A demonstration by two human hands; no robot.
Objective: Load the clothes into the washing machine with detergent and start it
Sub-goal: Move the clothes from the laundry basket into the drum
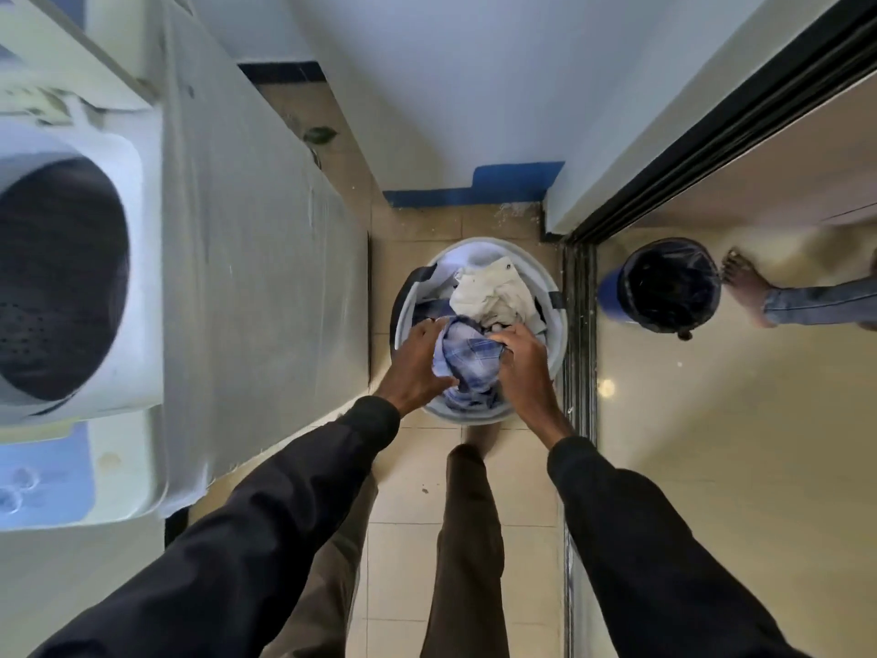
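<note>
Left hand (417, 360): gripping blue plaid shirt (470, 360)
Right hand (522, 368): curled round same shirt
Laundry basket (467, 416): floor, beside washing machine (142, 258)

The laundry basket (479, 416) is smooth matt plastic. The checked shirt (467, 360) and cream garment (493, 296) are soft, crumpled cloth. The washing machine (142, 258) casing is glossy white plastic, and the floor tiles (712, 444) are polished.

Washing machine (147, 258) cut off left; basket (561, 334) bottom hidden.
</note>
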